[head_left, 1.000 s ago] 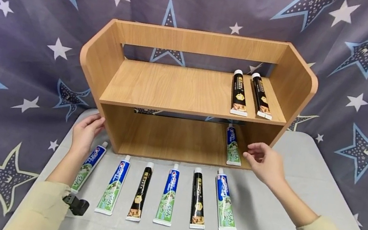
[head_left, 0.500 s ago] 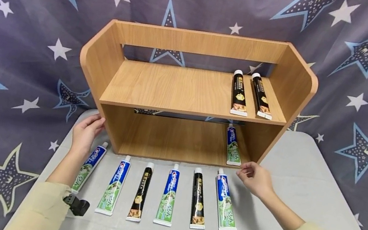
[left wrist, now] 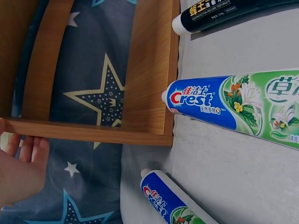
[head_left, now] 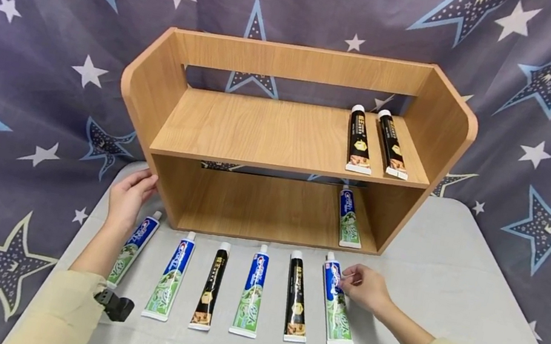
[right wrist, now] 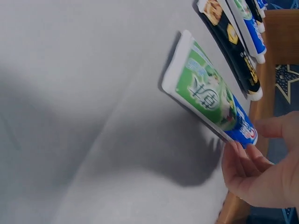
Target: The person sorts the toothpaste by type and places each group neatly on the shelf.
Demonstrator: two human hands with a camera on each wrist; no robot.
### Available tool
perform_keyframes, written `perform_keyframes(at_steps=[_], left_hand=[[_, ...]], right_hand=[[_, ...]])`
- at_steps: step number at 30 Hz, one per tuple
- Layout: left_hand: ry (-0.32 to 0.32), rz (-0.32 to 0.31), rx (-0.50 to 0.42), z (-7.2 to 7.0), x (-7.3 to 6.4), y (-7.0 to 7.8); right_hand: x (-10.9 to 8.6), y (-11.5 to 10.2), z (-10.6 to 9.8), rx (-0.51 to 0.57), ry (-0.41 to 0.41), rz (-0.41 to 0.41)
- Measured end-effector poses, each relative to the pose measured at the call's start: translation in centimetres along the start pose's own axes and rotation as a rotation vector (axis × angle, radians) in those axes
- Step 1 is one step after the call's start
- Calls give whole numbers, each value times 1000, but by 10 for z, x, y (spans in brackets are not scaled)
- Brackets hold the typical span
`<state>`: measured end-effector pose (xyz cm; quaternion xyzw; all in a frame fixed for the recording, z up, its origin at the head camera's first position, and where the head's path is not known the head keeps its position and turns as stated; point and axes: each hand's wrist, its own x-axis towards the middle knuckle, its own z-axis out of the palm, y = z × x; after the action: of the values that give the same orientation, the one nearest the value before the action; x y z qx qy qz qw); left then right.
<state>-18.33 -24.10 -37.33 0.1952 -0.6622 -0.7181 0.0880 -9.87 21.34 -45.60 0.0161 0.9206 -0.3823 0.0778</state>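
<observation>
My right hand (head_left: 366, 286) is at the upper right edge of the rightmost blue-and-green Crest toothpaste tube (head_left: 338, 306), which lies on the table. In the right wrist view, the thumb and fingertips (right wrist: 233, 151) stand about its blue cap end; a firm pinch is not visible. My left hand (head_left: 127, 198) touches the outer left side of the wooden shelf (head_left: 266, 164), its fingers (left wrist: 39, 149) against the side panel in the left wrist view. Beside that hand lies another Crest tube (head_left: 134, 248).
More Crest tubes (head_left: 170, 276) and black toothpaste tubes (head_left: 210, 286) lie in a row before the shelf. Two black tubes (head_left: 359, 141) rest on the upper board at right. One Crest tube (head_left: 350, 219) lies on the lower board. A starry curtain (head_left: 24, 152) hangs behind.
My right hand has moved from beside the tube on the lower board, down and slightly left, to the rightmost Crest tube on the table. My left hand has stayed in place.
</observation>
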Motion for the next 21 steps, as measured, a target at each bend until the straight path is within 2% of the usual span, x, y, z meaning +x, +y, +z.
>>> perform_keyframes(at_steps=[5,9,13,21], left_hand=[[0,-5,5,1,0,1],[1,5,1,0,-1,1],[-5,18,1,0,-1,0],[1,1,9,0,-1,-1]], right_hand=[[-3,0,6,44,-56,69],[-5,1,10,35,-70,93],[-8,2,14,12,-69,130],[-11,-2,19,-31,-46,215]])
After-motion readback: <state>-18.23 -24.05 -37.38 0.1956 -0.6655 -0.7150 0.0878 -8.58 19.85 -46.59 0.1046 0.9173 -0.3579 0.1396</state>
